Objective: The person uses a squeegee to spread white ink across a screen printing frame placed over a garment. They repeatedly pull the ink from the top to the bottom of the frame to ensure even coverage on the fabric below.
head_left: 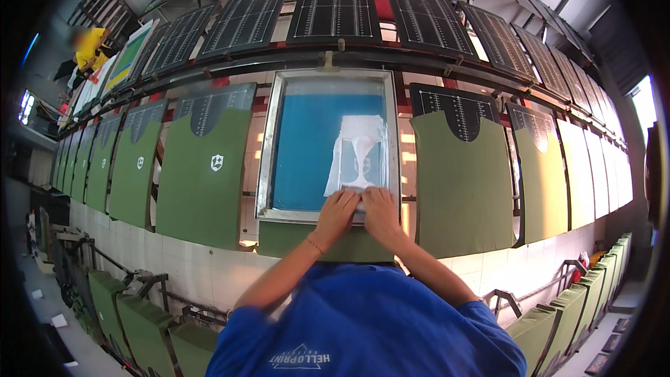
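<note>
Together, left hand (pixel 338 211) and right hand (pixel 380 208) press flat, holding nothing, on the blue screen's (pixel 307 153) white patch (pixel 357 150).

- One view only, from a wide fisheye camera on the person's head, so no second view overlaps with it.
- It looks steeply down and forward over the person's blue-shirted chest and both forearms, which enter from the lower edge.
- Nearest and centred is the aluminium-framed printing screen with blue mesh (pixel 328 146), close in front of the wearer.
- The long row of green garments stretched on dark boards (pixel 202 174) runs left and right, bending upward toward the rim from lens distortion.
- The far upper left corner reaches a distant person in a yellow top (pixel 91 45).
- A dark circular border frames the picture.
</note>
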`<action>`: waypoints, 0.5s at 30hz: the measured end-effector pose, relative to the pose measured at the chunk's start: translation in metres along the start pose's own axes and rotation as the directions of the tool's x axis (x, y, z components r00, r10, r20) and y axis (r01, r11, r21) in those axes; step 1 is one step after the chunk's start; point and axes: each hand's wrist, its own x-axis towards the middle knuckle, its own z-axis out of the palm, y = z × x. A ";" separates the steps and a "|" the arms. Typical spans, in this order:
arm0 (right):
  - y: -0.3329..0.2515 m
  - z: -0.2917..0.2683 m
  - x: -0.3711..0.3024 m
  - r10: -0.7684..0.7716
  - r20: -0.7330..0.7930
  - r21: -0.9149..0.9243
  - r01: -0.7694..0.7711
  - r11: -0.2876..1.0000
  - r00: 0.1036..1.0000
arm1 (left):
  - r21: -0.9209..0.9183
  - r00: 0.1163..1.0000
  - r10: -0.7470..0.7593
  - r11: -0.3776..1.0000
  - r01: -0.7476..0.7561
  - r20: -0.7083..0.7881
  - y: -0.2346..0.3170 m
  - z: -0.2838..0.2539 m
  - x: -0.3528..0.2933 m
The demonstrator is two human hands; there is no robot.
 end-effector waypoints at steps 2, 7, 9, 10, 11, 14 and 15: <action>-0.006 0.005 -0.020 -0.035 -0.015 -0.007 0.035 0.999 0.999 | 0.059 1.000 -0.021 0.998 0.021 0.003 0.009 0.006 -0.023; -0.001 0.001 -0.044 -0.088 0.077 0.111 0.079 0.991 0.993 | 0.111 0.992 -0.071 0.992 0.059 0.105 0.020 0.005 -0.047; 0.007 -0.002 -0.049 -0.080 0.042 0.184 0.071 0.980 0.996 | 0.048 0.992 -0.075 0.996 0.071 0.104 0.019 -0.001 -0.050; 0.012 -0.002 -0.052 -0.048 -0.002 0.227 0.047 0.973 0.999 | 0.066 0.990 -0.118 0.991 0.112 0.082 0.014 -0.005 -0.051; 0.020 0.000 -0.054 -0.031 -0.048 0.257 0.043 0.965 0.998 | 0.076 0.987 -0.154 0.986 0.150 0.052 0.007 -0.011 -0.053; 0.052 0.021 -0.053 0.414 -0.307 0.369 -0.294 0.882 0.857 | 0.092 0.922 -0.370 0.920 0.381 -0.113 -0.044 -0.038 -0.060; 0.062 0.033 -0.050 0.524 -0.252 0.483 -0.364 0.796 0.814 | 0.090 0.861 -0.452 0.872 0.481 -0.232 -0.066 -0.047 -0.065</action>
